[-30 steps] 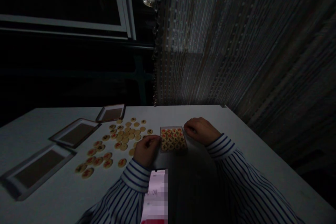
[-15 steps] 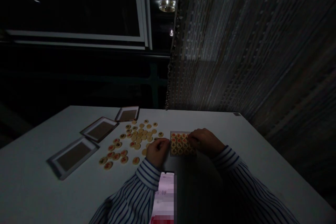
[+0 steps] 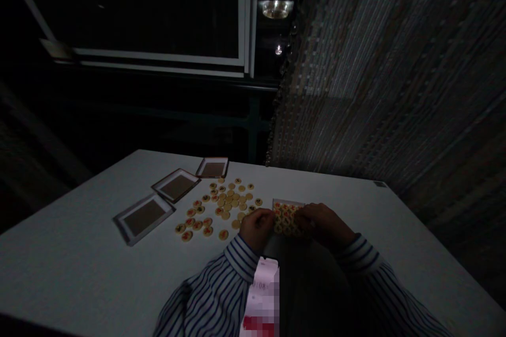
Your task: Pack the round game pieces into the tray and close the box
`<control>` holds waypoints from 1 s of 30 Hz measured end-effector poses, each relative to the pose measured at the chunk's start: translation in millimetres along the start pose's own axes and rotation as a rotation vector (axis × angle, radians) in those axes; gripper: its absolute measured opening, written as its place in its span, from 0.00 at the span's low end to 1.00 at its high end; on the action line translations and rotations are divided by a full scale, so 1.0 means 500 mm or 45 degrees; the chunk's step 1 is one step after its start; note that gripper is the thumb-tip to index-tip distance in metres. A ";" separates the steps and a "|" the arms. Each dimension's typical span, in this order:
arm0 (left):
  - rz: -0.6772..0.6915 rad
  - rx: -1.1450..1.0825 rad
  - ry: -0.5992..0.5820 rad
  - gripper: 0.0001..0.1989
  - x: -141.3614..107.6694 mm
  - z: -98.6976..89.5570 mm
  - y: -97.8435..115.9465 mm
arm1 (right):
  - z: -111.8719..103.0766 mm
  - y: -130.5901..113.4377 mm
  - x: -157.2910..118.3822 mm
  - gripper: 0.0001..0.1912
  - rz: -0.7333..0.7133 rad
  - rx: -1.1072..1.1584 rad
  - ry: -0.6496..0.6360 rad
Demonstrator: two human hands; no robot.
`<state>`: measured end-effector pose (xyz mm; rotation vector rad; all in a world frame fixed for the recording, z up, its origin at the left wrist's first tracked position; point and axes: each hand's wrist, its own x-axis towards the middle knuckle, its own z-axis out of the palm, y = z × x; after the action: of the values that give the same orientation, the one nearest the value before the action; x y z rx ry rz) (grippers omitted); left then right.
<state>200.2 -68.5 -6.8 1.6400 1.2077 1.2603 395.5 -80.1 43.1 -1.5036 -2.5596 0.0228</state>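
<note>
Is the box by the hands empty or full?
Full where it shows: rows of pieces fill the box; the right hand hides one side.

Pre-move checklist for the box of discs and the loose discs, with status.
Left hand by the box's left edge: ok.
Right hand clear of the box: not ok, over its right side.
Readable discs in the box marked side up: ok.
Loose discs all marked side up: not ok, many look blank.
Open trays apart from the box: ok.
Disc in either hand's fingers: cannot tell, too dark.
</note>
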 end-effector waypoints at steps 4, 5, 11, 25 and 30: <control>0.015 0.017 -0.026 0.09 -0.005 -0.017 -0.002 | -0.003 -0.011 0.004 0.11 0.029 0.050 0.065; 0.019 0.021 -0.030 0.09 -0.007 -0.024 -0.003 | -0.004 -0.014 0.007 0.12 0.025 0.057 0.059; 0.009 0.099 -0.025 0.09 -0.028 -0.085 -0.010 | -0.010 -0.041 0.047 0.13 -0.043 0.009 -0.064; 0.008 0.393 0.257 0.11 -0.076 -0.288 -0.050 | 0.028 -0.180 0.167 0.16 -0.347 0.178 -0.050; -0.068 0.467 0.330 0.13 -0.086 -0.342 -0.063 | 0.023 -0.222 0.206 0.17 -0.358 0.202 -0.087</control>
<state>23.7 -99.7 -4.5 1.7189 1.7137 1.3030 248.6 -44.6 57.4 -1.0969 -2.7251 0.2384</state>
